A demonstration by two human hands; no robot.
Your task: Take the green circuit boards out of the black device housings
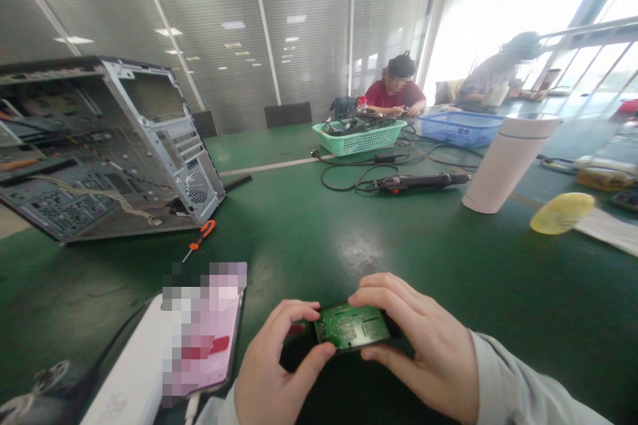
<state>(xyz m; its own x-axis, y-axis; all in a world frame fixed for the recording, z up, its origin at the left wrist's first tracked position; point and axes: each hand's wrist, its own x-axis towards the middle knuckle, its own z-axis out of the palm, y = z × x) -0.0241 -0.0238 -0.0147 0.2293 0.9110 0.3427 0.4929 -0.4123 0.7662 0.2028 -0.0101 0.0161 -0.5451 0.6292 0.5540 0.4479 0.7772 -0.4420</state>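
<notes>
Between my two hands, low over the near part of the green table, is a small green circuit board [355,327] with a dark edge around it. Thumb and fingers of my left hand [284,355] pinch its left end. My right hand [423,339] grips the right end, thumb at the near edge and fingers on the far edge. The board's face with its solder points is turned up toward me; its underside is hidden. Left of my left hand lie a phone [212,339] with a pink screen and a white box-shaped device [142,358].
An opened computer case [149,146] stands at left, an orange-handled screwdriver [200,236] before it. Farther back are a green basket [361,139] of cables, a blue basket [461,129], a black electric screwdriver [421,182], a white tumbler [508,163] and a yellow object [562,212]. Two people sit beyond.
</notes>
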